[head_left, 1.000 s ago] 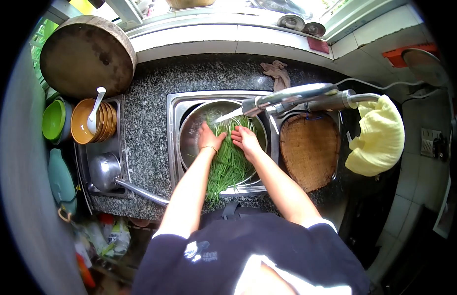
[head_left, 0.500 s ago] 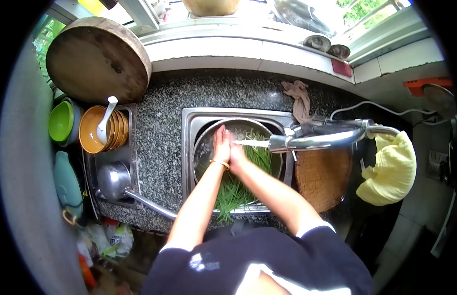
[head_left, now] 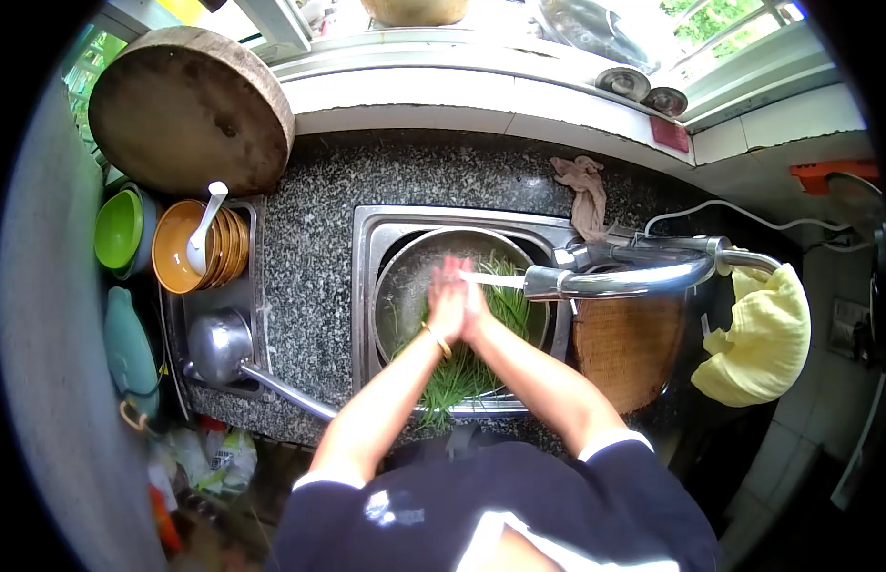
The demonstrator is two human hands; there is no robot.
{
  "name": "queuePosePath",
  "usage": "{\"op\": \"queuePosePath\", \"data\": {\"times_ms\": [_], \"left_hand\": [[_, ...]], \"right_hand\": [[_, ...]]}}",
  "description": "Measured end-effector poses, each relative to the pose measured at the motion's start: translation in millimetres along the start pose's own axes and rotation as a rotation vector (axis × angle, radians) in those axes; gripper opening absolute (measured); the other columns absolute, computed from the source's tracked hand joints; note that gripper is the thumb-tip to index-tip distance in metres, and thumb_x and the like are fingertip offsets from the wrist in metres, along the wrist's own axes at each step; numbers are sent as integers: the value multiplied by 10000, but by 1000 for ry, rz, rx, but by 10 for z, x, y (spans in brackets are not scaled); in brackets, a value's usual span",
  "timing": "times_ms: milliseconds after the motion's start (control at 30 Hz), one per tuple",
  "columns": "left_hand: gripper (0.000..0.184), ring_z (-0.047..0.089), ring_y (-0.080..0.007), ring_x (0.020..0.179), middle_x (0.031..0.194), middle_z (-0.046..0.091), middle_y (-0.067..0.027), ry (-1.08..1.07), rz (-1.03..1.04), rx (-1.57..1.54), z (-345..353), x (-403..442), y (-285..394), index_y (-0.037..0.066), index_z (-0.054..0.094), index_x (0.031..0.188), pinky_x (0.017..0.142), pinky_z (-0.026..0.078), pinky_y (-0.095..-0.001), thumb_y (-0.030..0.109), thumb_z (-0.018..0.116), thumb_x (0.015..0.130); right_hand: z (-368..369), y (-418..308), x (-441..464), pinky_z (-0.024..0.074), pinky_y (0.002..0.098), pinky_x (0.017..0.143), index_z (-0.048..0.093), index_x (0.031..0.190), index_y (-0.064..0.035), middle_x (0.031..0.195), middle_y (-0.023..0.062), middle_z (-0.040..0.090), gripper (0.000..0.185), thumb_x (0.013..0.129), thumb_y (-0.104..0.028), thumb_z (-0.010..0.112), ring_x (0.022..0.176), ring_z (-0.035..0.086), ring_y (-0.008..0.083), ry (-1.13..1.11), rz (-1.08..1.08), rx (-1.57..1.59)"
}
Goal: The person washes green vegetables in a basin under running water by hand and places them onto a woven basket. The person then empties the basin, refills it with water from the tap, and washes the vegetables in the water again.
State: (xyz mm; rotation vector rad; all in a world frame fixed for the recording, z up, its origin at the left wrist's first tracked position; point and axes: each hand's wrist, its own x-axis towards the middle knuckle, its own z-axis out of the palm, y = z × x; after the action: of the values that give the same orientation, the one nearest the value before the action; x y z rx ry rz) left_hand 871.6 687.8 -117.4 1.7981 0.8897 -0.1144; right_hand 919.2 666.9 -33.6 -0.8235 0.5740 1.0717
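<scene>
Both together at centre frame, left hand [head_left: 448, 307] against right hand [head_left: 475, 309], meets water [head_left: 502, 281] running from the chrome faucet [head_left: 643, 283]; impossible to tell of anything held between. Beneath and beside them, in a metal basin [head_left: 393, 319] inside the sink [head_left: 363, 234], long green stalks [head_left: 509, 307], partly draped toward lower centre. Frame left, stacked orange bowls [head_left: 172, 250]; right, a woven tray [head_left: 629, 351].

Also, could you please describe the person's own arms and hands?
The right hand and left hand are ungloved, the left with a thin gold-coloured bracelet at the wrist. The short, dark sleeves have white edges.
</scene>
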Motion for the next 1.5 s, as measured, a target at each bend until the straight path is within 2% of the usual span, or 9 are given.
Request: {"op": "queuePosePath", "data": {"times_ms": [133,233,267,433,667,1000,1267,1333,1500], "left_hand": [[660,177,-238,1374,1500,167,-119,-69,-570,-804,-499,-209,749,54,248,1417,1121,134,-378,496,356,938],[536,238,-227,1349,1470,267,-100,-207,-147,-868,-407,-331,636,69,302,1400,1100,197,-383,335,432,953],[460,336,-220,1294,1412,370,-87,-124,-221,-962,-534,-318,685,67,402,1343,1053,293,-374,272,481,939],[235,594,-218,965,1050,630,-143,459,-18,-416,-665,11,-174,-10,596,1063,830,462,-316,136,520,895],[410,569,-412,978,1003,594,-283,20,-137,205,-386,160,-469,-3,540,1094,840,455,-442,248,612,778],[257,596,-193,861,953,650,-126,105,-51,-457,-280,52,-91,3,576,1073,778,463,-326,117,591,844],[473,363,-288,1246,1357,384,-164,468,-250,-32,-133,-76,435,125,387,1337,1042,275,-416,364,417,930],[615,66,-283,1398,1503,143,-127,-37,-350,-154,35,66,94,149,203,1437,1112,85,-487,516,207,944],[642,334,-296,1290,1415,323,-208,89,-432,-641,-52,34,54,24,327,1375,1066,262,-384,496,334,942]], "right_hand": [[-166,89,128,284,408,1055,369,1342,-95,1399,125,360,611,938,-546,286,1277,341,258,-5,30,-194],[-403,-144,422,97,528,1096,249,1414,-93,1488,193,129,845,845,-712,160,1386,83,306,37,104,-180],[-655,-155,574,434,376,808,449,1145,-94,1113,87,513,673,842,-688,362,959,497,208,-62,46,-147],[-1028,-250,864,430,363,821,406,1199,-59,1108,93,503,439,913,-376,509,964,510,225,59,-379,-977],[-713,-204,357,403,368,899,401,1187,-25,1099,199,537,476,781,-107,637,1052,521,338,-155,-545,-1738],[-618,13,525,437,317,838,523,1151,-43,1043,91,591,289,917,-212,498,956,540,197,216,-141,-110],[-294,149,197,512,406,805,496,1108,-11,1034,128,584,413,962,-368,349,887,592,258,70,95,-89],[-386,10,317,449,445,921,385,1298,-67,1230,171,496,478,984,-395,236,1106,510,255,230,172,-209],[-388,106,83,317,432,1047,312,1354,-24,1374,184,367,560,968,-426,264,1254,384,284,9,110,-149]]}}
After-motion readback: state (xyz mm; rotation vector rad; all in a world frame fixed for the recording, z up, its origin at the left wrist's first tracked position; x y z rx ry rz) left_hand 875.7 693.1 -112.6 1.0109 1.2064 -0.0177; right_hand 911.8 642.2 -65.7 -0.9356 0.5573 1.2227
